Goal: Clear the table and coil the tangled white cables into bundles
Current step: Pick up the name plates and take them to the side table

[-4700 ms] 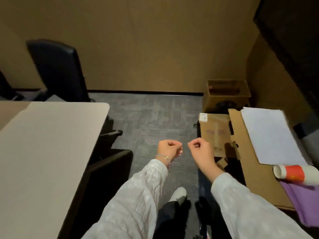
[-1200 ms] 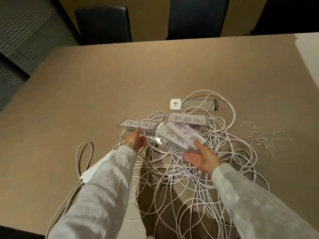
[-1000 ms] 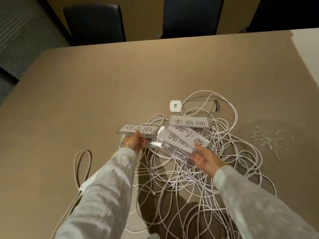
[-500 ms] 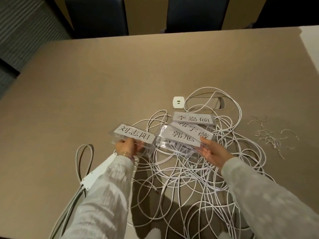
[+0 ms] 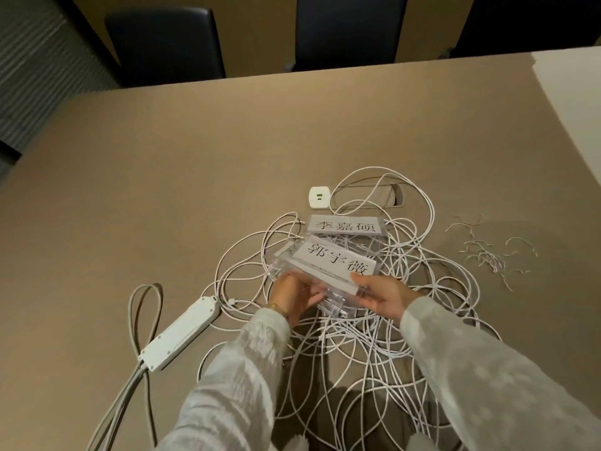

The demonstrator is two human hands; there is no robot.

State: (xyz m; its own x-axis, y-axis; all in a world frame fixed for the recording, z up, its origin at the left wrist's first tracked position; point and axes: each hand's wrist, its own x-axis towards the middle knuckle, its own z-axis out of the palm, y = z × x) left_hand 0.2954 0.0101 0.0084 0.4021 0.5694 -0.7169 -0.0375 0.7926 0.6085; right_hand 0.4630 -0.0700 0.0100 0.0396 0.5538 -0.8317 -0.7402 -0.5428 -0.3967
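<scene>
Tan walls and dark chairs [image 5: 164, 40] line the top of the frame, behind a wide beige surface [image 5: 182, 164] that fills most of the view. On it, at lower centre and right, lies a big tangle of white cables [image 5: 383, 340], looping over one another in many loose rings. Above the tangle the two hands meet on a stack of clear acrylic name plates [image 5: 325, 271]. The left hand [image 5: 292, 296] has its fingers curled around the stack's near left end, and the right hand [image 5: 380, 296] holds the right end, thumb on the top plate's printed card and the other fingers underneath. The stack is tilted, its left end further up the frame than its right.

Just behind it another name plate [image 5: 344, 224] rests on the cables, facing the camera. Beyond that a small white charger [image 5: 319, 197] sits on the surface just left of a cable port [image 5: 395, 198] set into it, and one cable loops around that port. At left centre a white power strip [image 5: 179, 332] lies diagonally, with grey cords [image 5: 143, 304] looping above it and running off the lower left edge. Well to the right of the tangle is a scatter of small white twist ties [image 5: 487, 252].
</scene>
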